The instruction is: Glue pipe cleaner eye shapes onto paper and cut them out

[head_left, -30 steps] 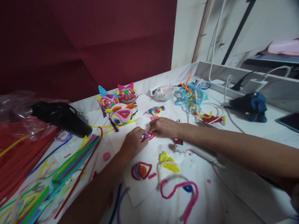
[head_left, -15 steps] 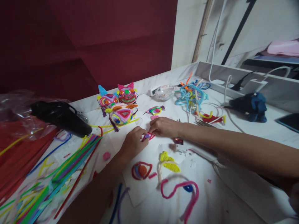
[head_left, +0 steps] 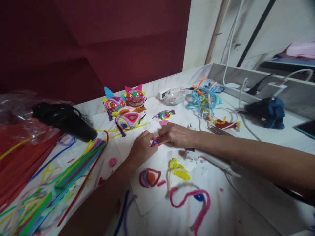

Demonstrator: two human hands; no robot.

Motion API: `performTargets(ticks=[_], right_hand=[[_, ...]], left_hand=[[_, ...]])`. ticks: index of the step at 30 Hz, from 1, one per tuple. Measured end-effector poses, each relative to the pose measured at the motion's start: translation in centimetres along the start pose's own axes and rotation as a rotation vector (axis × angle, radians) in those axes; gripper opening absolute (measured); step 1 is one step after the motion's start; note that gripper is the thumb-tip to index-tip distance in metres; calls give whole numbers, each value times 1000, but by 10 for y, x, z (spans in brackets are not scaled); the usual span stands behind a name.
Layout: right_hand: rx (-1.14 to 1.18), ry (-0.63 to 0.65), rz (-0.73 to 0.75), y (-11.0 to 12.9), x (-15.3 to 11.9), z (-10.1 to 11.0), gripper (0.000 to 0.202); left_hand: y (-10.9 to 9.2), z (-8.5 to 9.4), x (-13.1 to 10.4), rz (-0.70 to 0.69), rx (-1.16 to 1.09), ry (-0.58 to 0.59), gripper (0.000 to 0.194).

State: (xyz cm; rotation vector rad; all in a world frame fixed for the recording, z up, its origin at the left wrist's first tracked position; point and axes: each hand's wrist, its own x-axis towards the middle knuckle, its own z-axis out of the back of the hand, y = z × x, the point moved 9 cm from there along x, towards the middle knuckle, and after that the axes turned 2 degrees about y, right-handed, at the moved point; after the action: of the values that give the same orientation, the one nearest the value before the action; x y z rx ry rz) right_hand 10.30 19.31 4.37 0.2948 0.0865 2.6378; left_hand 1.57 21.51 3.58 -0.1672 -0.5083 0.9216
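Observation:
Between my two hands is a small pink and purple pipe-cleaner piece (head_left: 155, 141), partly covered by fingers. My left hand (head_left: 142, 147) pinches its left side, and my right hand (head_left: 173, 135) has its fingertips closed on the right side. Both hands rest low over a white sheet (head_left: 141, 200). Nearer to me on that sheet lies a red eye-shaped piece (head_left: 150, 178) with an orange centre. Yellow coiled pieces (head_left: 180, 173) and a long bent pink pipe cleaner (head_left: 187, 195) lie to its right. Just beyond my right hand is a small colourful eye-shaped piece (head_left: 163, 114).
Finished-looking pipe-cleaner animal heads (head_left: 130, 118) stand at the back. Loose pipe cleaners (head_left: 73, 173) and a black hair dryer (head_left: 64, 121) lie left. A tangle of blue pipe cleaners (head_left: 204, 101), scissors (head_left: 219, 130), white cables and a dark blue bundle (head_left: 267, 113) occupy the right.
My right hand's fingers have shifted slightly over the pink and purple piece, which stays between both hands. The whole view has moved a little; the other things lie as before.

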Motion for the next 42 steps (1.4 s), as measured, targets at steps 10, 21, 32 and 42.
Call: performTargets(ticks=[10, 21, 32, 42], right_hand=[[-21, 40, -11, 5, 4, -4, 23], [155, -1, -27, -4, 1, 0, 34], [160, -4, -126, -11, -1, 6, 28], [9, 110, -303, 1, 5, 0, 15]], left_hand=[[3, 1, 4, 2, -67, 40, 23], [-19, 14, -9, -374, -16, 120, 22], [-33, 8, -15, -495, 237, 210, 19], [-28, -1, -14, -472, 213, 170, 17]])
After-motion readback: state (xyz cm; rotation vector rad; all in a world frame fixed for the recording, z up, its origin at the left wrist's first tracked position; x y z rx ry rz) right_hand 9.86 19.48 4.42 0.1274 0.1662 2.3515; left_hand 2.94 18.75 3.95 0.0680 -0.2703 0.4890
